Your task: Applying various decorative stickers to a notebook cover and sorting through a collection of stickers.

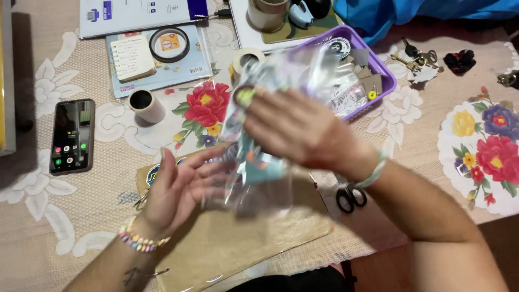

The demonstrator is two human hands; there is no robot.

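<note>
Gripping clear bag (292, 81), right hand (297, 130) fingers pinched on it; left hand (181, 186) spread open beside it, above brown envelope (243, 243); scissors (350, 197) near.

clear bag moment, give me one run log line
right hand: grips clear plastic bag | left hand: open, under bag | below: brown envelope | nearby: scissors, purple tray
</note>
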